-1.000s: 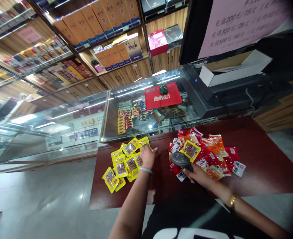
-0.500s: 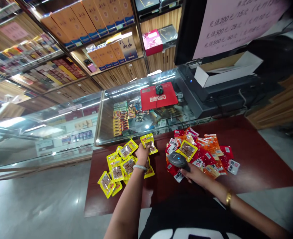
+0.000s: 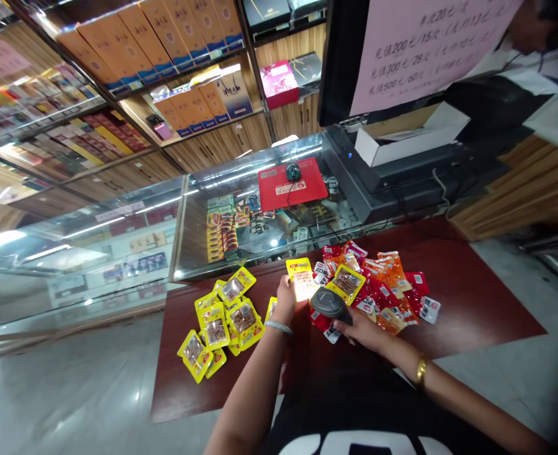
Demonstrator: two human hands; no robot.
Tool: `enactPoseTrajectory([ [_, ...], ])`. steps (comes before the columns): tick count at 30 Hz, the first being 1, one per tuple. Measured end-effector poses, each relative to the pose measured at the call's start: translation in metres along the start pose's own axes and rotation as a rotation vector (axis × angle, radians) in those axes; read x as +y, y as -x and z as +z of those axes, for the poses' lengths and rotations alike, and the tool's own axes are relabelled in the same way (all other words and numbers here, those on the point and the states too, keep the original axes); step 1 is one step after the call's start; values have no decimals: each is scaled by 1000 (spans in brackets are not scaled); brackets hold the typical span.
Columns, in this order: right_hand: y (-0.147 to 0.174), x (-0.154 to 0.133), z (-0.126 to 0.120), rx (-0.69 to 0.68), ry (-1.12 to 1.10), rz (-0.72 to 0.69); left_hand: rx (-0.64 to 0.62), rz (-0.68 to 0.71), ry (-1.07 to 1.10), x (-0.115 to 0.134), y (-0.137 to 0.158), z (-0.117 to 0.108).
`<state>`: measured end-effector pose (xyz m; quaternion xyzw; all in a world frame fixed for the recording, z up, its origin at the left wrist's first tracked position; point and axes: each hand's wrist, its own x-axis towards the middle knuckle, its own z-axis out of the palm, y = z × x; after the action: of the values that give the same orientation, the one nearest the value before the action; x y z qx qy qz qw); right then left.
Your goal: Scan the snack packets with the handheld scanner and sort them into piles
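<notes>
My left hand (image 3: pixel 285 297) is closed on the edge of a yellow snack packet (image 3: pixel 301 278), which is lit brightly from the scanner's side. In my right hand (image 3: pixel 353 325) is a dark grey barcode scanner (image 3: pixel 328 303), its head pointing at that packet. Left of my left hand lies a loose pile of yellow snack packets (image 3: pixel 243 317) with clear windows. Behind the scanner another yellow packet (image 3: pixel 346 284) rests on a heap of red and orange packets (image 3: pixel 387 278). My left wrist partly hides one more yellow packet.
The packets lie on a dark red tabletop (image 3: pixel 478 303). Beyond it stands a glass display counter (image 3: pixel 193 253) with a red mouse pad (image 3: pixel 314 193) and a mouse (image 3: pixel 292 171). At right are a cash drawer (image 3: pixel 378 189), an open white box (image 3: pixel 402 148) and a monitor (image 3: pixel 333 63). A person is partly visible at upper right.
My left hand has carried the yellow packet right, away from the yellow pile and up to the scanner. Bright light now falls on the packet. The camera view has shifted slightly.
</notes>
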<state>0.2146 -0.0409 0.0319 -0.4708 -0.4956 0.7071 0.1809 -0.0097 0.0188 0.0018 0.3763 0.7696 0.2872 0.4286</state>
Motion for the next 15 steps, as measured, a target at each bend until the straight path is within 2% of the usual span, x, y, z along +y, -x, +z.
enactPoseTrajectory([
  [2,1,3,-1,-6,-9,-16,-49,2,173,8,4,7],
  [4,3,4,-2,-7,-16,-12,-175,45,327,15,7,10],
  [6,4,5,-2,-3,-11,-6,-304,110,373,15,10,5],
  [7,4,5,-2,0,-6,-3,-320,132,317,13,11,-2],
  [9,6,4,-2,5,-4,2,-214,120,-4,3,15,-22],
  [11,7,3,-1,-1,-11,13,-32,38,-477,-12,22,-46],
  [12,8,2,0,-9,-17,19,18,-12,-691,-20,26,-56],
  [13,8,1,1,-15,-21,24,32,-55,-860,-27,30,-65],
  [15,10,-1,3,-24,-22,35,-6,-101,-1039,-39,38,-75],
])
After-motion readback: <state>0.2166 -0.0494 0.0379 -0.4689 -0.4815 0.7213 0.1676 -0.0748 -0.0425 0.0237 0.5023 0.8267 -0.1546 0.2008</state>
